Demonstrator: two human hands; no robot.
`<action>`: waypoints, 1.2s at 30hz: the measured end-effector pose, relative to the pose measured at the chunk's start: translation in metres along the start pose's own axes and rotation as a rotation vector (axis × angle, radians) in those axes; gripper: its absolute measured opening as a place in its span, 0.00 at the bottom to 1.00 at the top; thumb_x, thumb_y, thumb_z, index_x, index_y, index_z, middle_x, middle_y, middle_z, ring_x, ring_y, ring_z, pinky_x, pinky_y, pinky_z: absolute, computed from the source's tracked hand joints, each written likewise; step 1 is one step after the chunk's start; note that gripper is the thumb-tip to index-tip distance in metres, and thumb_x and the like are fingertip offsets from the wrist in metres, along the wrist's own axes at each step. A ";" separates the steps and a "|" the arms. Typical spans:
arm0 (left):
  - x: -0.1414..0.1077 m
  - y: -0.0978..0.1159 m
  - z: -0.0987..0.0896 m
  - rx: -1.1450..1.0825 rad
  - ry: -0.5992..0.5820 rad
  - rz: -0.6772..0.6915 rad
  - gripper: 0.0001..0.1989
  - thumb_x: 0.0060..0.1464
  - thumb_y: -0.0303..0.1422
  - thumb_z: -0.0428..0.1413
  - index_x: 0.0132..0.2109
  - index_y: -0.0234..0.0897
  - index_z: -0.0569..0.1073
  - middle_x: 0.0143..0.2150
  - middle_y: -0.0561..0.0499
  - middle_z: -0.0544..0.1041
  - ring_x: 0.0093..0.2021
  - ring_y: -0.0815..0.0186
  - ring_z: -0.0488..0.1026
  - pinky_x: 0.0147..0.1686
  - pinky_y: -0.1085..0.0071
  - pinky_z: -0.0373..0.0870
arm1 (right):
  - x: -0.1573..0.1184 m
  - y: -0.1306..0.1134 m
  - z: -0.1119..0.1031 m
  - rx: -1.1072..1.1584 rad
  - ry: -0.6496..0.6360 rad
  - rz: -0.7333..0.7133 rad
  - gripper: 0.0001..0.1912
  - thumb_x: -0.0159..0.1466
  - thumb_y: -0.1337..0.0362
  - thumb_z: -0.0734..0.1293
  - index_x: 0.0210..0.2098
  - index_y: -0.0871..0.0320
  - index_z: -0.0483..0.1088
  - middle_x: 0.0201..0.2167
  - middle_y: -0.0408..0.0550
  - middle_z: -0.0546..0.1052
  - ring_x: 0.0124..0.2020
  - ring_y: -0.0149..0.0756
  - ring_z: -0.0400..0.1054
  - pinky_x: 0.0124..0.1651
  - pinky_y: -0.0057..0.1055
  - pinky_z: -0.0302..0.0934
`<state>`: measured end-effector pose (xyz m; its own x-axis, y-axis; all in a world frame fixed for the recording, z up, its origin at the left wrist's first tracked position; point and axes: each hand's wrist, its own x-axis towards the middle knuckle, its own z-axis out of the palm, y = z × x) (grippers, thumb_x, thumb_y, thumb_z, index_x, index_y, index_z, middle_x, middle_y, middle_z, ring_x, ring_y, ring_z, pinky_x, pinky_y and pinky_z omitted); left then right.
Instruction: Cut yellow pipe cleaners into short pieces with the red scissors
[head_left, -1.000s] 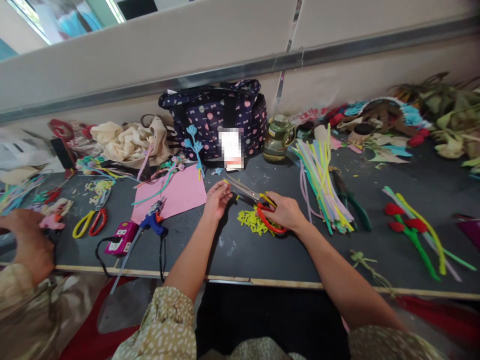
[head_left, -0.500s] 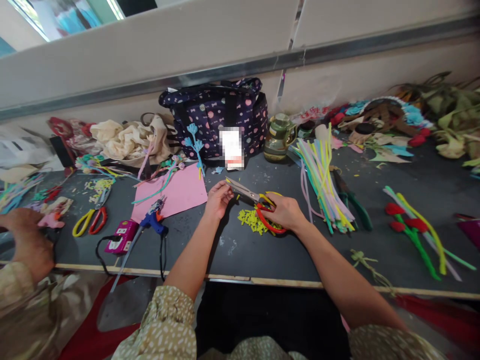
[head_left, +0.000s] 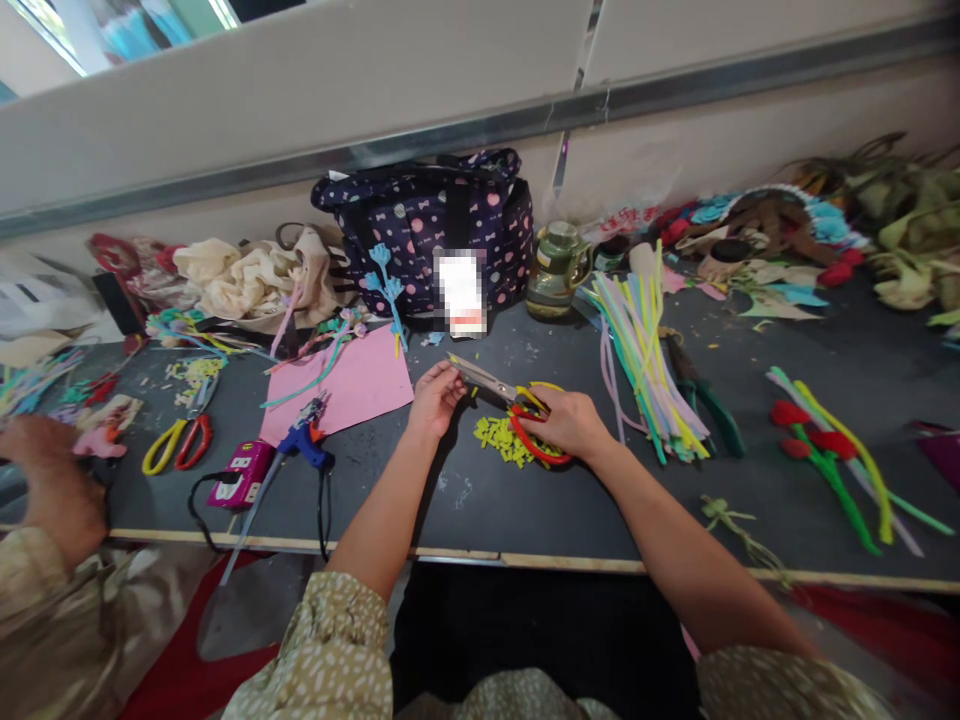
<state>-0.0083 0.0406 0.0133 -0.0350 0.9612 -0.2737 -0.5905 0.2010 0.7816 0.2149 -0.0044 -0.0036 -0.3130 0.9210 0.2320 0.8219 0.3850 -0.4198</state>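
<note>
My right hand (head_left: 566,420) is closed around the handles of a pair of scissors (head_left: 504,390), one loop yellow and one red. Their blades point left and reach the fingertips of my left hand (head_left: 439,395). My left thumb and fingers are pinched together at a tiny yellow piece (head_left: 454,361), seen beside the blade tips; most of it is hidden. Under the scissors lies a pile of short yellow-green cut pieces (head_left: 501,440) on the dark table (head_left: 465,520). A stray yellow bit rests just above the pile.
To the right lie a bundle of pastel pipe cleaners (head_left: 641,360), green-handled pliers (head_left: 709,400) and red flowers (head_left: 814,430). A glass jug (head_left: 555,270) and dark patterned bag (head_left: 435,225) stand behind. At left are a glue gun (head_left: 304,440), pink sheet (head_left: 360,375) and a co-worker's arm (head_left: 64,490).
The view has shifted very slightly. Both hands and the scissors keep nearly the same pose, with no clear change at the blades.
</note>
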 end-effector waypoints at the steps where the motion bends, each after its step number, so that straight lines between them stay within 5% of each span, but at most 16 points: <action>1: 0.000 0.000 0.000 -0.001 0.000 0.000 0.14 0.36 0.25 0.66 0.31 0.35 0.69 0.22 0.58 0.69 0.21 0.76 0.66 0.25 0.77 0.64 | 0.000 0.000 0.000 0.002 0.001 -0.002 0.15 0.59 0.48 0.64 0.33 0.54 0.68 0.25 0.42 0.73 0.27 0.33 0.67 0.28 0.28 0.48; 36: 0.003 0.000 -0.004 0.144 -0.005 0.018 0.14 0.35 0.29 0.68 0.32 0.34 0.73 0.27 0.53 0.76 0.23 0.76 0.68 0.26 0.77 0.66 | 0.002 0.005 -0.007 0.095 0.006 0.098 0.14 0.59 0.49 0.65 0.31 0.54 0.68 0.25 0.42 0.74 0.25 0.34 0.67 0.28 0.28 0.49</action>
<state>-0.0117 0.0430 0.0097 -0.0404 0.9656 -0.2569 -0.4681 0.2089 0.8586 0.2215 -0.0013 0.0010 -0.2304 0.9543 0.1905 0.7996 0.2972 -0.5218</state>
